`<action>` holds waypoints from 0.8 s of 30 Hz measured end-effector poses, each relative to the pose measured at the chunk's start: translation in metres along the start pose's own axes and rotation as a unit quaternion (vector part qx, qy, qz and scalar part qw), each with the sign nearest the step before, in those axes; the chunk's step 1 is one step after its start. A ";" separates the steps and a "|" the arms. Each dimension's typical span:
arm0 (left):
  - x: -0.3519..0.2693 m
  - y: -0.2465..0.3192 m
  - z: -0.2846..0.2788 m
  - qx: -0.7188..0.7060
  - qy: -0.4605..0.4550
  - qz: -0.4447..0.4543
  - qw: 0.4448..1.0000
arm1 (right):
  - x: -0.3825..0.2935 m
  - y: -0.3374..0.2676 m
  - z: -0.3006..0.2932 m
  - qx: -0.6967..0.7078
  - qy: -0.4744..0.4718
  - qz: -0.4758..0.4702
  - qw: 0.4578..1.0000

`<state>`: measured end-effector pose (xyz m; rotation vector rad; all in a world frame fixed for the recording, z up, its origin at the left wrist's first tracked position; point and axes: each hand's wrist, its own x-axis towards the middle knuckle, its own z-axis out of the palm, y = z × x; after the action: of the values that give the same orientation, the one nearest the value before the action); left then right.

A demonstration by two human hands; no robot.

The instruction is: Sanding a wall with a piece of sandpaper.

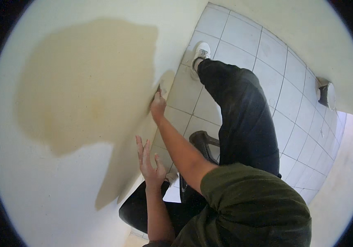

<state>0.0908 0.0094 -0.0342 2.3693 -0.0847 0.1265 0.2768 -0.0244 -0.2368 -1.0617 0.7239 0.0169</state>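
Observation:
My right hand (158, 106) is closed around a slim hand tool, possibly a putty knife (159, 88), low on the cream wall (127, 40). The tool is small in view, and its blade is hard to make out. A pale patch marks the wall beside it, close to the floor edge. Nearer my body, my left hand (151, 168) is raised with its fingers spread. It holds nothing and appears apart from the wall. Whitish residue shows on the fingers of both hands.
Pale tiles cover the floor (238, 51). My leg in black trousers (247, 123) stretches across it, ending in a white shoe (202, 51). A dark stool-like object (202, 143) stands below me. By the opposite wall is a white-and-black bucket (328, 95). A large shadow falls across the wall.

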 end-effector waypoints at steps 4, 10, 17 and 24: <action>0.005 0.002 -0.002 -0.009 0.013 0.013 1.000 | -0.021 0.020 0.000 -0.116 -0.007 -0.127 0.985; 0.015 0.010 0.001 0.002 0.036 0.014 0.999 | -0.010 0.036 -0.027 -0.571 -0.203 -0.063 0.793; 0.003 -0.025 0.012 -0.206 -0.012 -0.281 0.937 | -0.023 -0.053 -0.033 -0.424 -0.426 0.037 0.798; -0.028 -0.013 0.022 -0.512 0.040 -0.313 0.799 | -0.118 -0.178 -0.045 -0.160 -0.469 0.194 0.847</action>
<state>0.0658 0.0042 -0.0617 1.1978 0.5433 -0.1246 0.2235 -0.1136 -0.0446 -1.0428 0.0103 0.9771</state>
